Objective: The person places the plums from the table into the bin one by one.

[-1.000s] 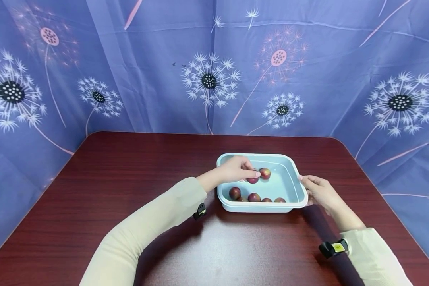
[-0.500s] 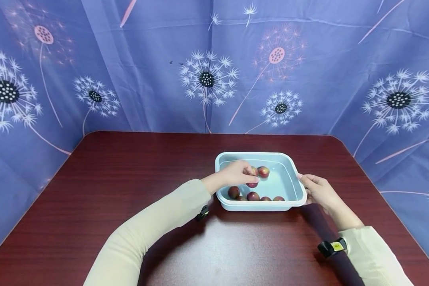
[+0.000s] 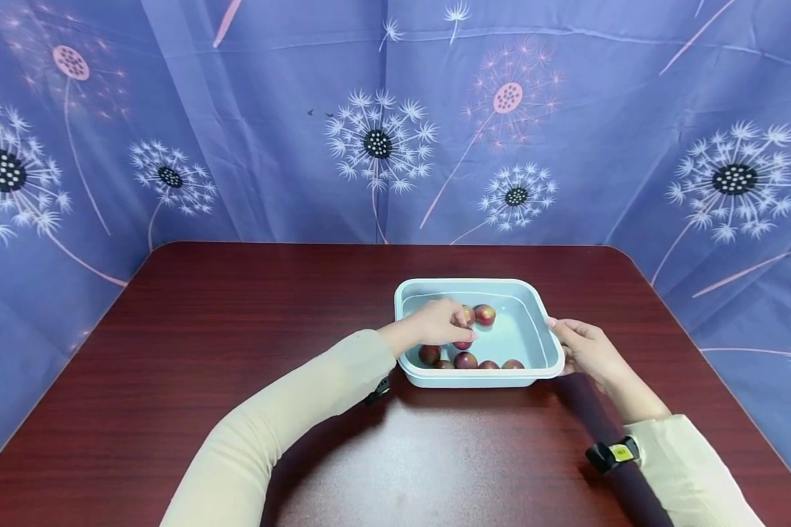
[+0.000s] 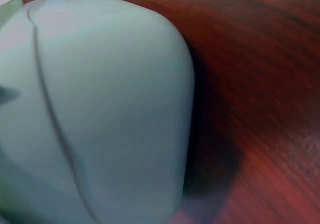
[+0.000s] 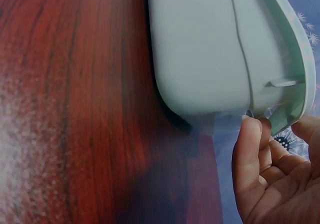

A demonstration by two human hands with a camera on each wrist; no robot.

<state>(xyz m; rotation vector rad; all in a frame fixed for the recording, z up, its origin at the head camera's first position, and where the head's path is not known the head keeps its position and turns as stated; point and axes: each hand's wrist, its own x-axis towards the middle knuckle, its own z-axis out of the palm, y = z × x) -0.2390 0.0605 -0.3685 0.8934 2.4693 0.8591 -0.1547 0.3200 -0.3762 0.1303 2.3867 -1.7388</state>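
Note:
A pale blue plastic basin (image 3: 524, 329) stands on the table with several dark red plums in it. My left hand (image 3: 438, 322) reaches over its left side and pinches a plum (image 3: 463, 343) between thumb and fingers, low inside the basin. Just behind those fingers lie two yellow-red plums, the right one (image 3: 485, 315) in full sight. More plums, such as this one (image 3: 465, 360), line the near wall, partly hidden by it. My right hand (image 3: 587, 351) grips the basin's right rim; in the right wrist view its thumb and curled fingers (image 5: 250, 144) meet at the corner.
The dark red wooden table (image 3: 270, 293) extends left and in front of the basin. A blue curtain (image 3: 290, 132) with dandelion prints hangs along its back and sides. The left wrist view mostly shows the basin's outer wall (image 4: 120, 94).
My left hand has moved slightly down and nearer with its plum, bringing another plum behind its fingers into sight. The right hand keeps its hold on the rim.

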